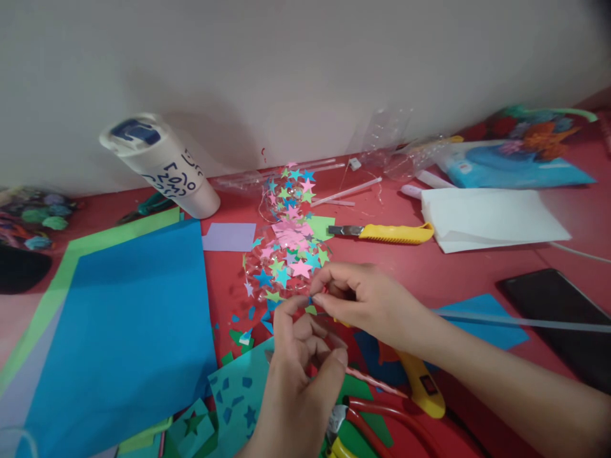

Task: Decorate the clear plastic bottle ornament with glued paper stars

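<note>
My right hand (370, 305) is closed in a pinch, with a tiny blue paper piece (310, 299) at its fingertips. Close below, my left hand (305, 375) has curled fingers, its index fingertip almost against the right fingertips; whatever it holds is hidden. Just beyond both hands lies a heap of small paper stars (300, 268) in pink, blue and green, partly on clear plastic. A pink twisted stick (377, 381) extends from beside my left thumb. Under my right wrist is a yellow-handled tool (422, 385), partly covered.
A yellow box cutter (396, 233) lies behind my right hand. Blue paper sheets (128, 331) are stacked at left, near a white tumbler (167, 168). Red-handled pliers (372, 426) are at the front. A phone (558, 318) and white tissue pack (491, 216) lie at right.
</note>
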Tool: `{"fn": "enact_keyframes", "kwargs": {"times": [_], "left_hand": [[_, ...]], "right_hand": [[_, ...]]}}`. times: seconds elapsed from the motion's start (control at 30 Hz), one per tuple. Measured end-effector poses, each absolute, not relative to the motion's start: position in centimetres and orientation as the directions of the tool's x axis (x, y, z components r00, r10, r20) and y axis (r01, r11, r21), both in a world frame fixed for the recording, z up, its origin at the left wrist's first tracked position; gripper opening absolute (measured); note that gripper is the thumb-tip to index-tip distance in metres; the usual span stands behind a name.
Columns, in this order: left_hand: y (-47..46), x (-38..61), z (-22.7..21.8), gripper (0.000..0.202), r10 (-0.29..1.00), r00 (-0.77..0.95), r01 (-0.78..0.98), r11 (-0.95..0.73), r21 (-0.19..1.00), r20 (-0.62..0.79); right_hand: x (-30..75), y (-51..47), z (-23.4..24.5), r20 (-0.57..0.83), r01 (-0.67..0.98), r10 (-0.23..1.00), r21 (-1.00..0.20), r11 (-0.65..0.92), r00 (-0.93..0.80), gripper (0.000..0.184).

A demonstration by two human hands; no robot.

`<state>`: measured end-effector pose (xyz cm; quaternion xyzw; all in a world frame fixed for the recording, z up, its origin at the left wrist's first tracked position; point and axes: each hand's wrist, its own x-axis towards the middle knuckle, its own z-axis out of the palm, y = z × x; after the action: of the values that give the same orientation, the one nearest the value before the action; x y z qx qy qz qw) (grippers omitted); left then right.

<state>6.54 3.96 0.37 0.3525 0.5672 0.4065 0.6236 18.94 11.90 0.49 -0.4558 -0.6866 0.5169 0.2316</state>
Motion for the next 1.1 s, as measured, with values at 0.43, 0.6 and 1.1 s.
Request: {"fn": "enact_keyframes", "kwargs": {"times": [0.43, 0.6, 1.1], "left_hand": [[3.8, 6.4, -0.8, 0.052, 0.914, 0.024, -0.16, 0.403, 0.901, -0.404], [3.8, 6.2, -1.0, 0.055, 0.908, 0.032, -0.147, 0.417, 0.897, -0.417], [3.8, 6.3, -0.9, 0.056, 0.909, 0.0, -0.144, 0.413, 0.899, -0.417]], "right_hand": [[18.9, 11.8, 0.6, -0.138, 0.362, 0.868, -0.931, 0.051, -0.478, 0.007], [18.9, 11.8, 0.5, -0.128, 0.383, 0.873, -0.921, 0.071, -0.47, 0.007], [18.9, 11.7, 0.5, -0.124, 0.414, 0.885, -0.906, 0.083, -0.448, 0.007]]}}
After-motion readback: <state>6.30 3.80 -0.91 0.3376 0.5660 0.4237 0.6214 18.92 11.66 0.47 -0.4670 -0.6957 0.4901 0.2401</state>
